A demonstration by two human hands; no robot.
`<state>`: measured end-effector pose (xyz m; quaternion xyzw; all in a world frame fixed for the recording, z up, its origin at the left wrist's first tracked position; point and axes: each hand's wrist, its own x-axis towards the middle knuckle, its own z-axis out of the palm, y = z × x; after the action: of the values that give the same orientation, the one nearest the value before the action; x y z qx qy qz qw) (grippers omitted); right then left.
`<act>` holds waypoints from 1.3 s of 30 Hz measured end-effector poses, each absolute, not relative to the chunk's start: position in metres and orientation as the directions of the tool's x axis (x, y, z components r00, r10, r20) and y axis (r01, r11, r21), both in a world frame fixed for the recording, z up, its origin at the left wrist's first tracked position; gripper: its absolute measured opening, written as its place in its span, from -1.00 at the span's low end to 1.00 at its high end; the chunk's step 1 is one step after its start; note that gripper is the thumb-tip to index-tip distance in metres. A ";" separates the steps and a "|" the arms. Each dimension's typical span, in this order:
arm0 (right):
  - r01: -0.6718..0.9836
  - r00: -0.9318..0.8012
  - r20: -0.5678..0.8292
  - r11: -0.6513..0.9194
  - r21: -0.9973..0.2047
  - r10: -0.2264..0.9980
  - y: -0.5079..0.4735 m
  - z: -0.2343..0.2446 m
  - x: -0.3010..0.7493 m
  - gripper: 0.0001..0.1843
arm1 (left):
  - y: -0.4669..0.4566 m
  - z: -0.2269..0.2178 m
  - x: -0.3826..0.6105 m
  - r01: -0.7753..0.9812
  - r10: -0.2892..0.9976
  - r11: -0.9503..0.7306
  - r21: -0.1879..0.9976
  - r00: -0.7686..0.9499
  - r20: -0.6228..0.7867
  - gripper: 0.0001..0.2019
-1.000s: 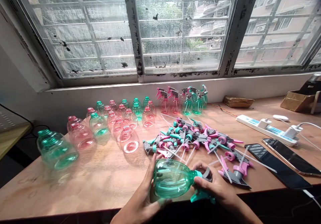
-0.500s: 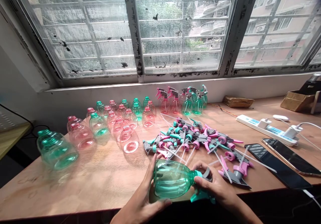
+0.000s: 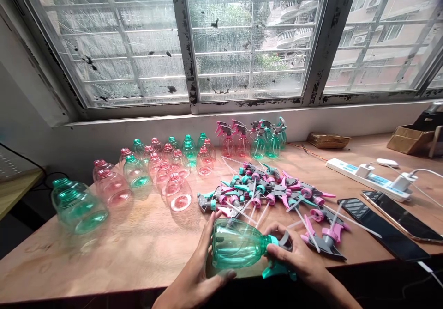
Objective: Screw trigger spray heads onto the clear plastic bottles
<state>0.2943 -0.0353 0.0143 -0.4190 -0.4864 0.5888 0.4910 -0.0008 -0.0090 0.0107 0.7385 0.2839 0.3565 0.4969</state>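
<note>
A clear green spray bottle (image 3: 237, 244) lies sideways between my hands at the table's front edge, its base to the left. My left hand (image 3: 204, 258) is wrapped around the base end, thumb below and fingers above. At the neck, my right hand (image 3: 289, 249) grips the teal collar (image 3: 272, 240) of a grey and teal trigger sprayer (image 3: 277, 270), which is partly hidden by the fingers. Just beyond the bottle lies a heap of loose trigger sprayers (image 3: 256, 186) in pink, teal and grey, with white tubes sticking out.
Open-necked pink bottles (image 3: 178, 193) and green bottles (image 3: 83, 214) stand at the left. Several bottles with sprayers (image 3: 242, 142) stand by the window wall. On the right lie two phones (image 3: 380, 228), a power strip (image 3: 368, 177) and a brown packet (image 3: 328, 140).
The bottle has shifted very slightly in my hands. Both hands keep nearly the same place and grip, and the things on the table have not moved.
</note>
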 end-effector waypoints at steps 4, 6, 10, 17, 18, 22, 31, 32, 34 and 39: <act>-0.171 -0.172 -0.011 -0.041 -0.984 0.985 -0.035 0.014 0.295 -0.46 | -0.007 0.011 -0.002 0.094 0.779 -0.370 0.924 0.574 0.253 0.01; -0.168 -0.176 -0.013 -0.043 -0.985 0.984 -0.035 0.013 0.295 -0.46 | -0.008 0.013 0.001 0.077 0.777 -0.374 0.924 0.570 0.266 -0.05; -0.159 -0.173 -0.019 -0.047 -0.986 0.985 -0.035 0.013 0.296 -0.46 | -0.012 0.019 0.006 0.038 0.797 -0.342 0.939 0.540 0.269 -0.18; -0.138 -0.172 -0.012 -0.036 -0.990 0.985 -0.036 0.012 0.296 -0.47 | -0.011 0.015 0.004 0.006 0.806 -0.259 0.966 0.552 0.213 -0.06; -0.142 -0.176 -0.009 -0.035 -0.989 0.984 -0.036 0.013 0.296 -0.48 | -0.010 0.013 0.003 -0.015 0.789 -0.276 0.961 0.567 0.235 -0.01; -0.166 -0.188 -0.006 -0.038 -0.985 0.982 -0.035 0.012 0.296 -0.49 | -0.006 0.005 -0.001 -0.014 0.796 -0.264 0.965 0.562 0.225 -0.01; -0.204 -0.213 -0.020 -0.064 -0.977 0.977 -0.034 0.011 0.298 -0.48 | -0.010 0.013 0.007 -0.066 0.785 -0.297 0.952 0.551 0.283 -0.20; -0.208 -0.216 -0.020 -0.066 -0.976 0.976 -0.035 0.012 0.298 -0.48 | -0.011 0.015 0.008 -0.067 0.788 -0.299 0.952 0.546 0.286 -0.23; -0.208 -0.215 -0.017 -0.063 -0.976 0.977 -0.034 0.012 0.297 -0.48 | -0.012 0.017 0.010 -0.070 0.793 -0.292 0.954 0.540 0.282 -0.27; -0.214 -0.211 -0.012 -0.058 -0.975 0.977 -0.034 0.009 0.297 -0.47 | -0.013 0.019 0.010 -0.094 0.795 -0.281 0.955 0.535 0.286 -0.26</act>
<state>0.2968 -0.0339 0.0093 -0.3955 -0.4825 0.6104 0.4881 0.0099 -0.0125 0.0186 0.6877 0.2549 0.4094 0.5427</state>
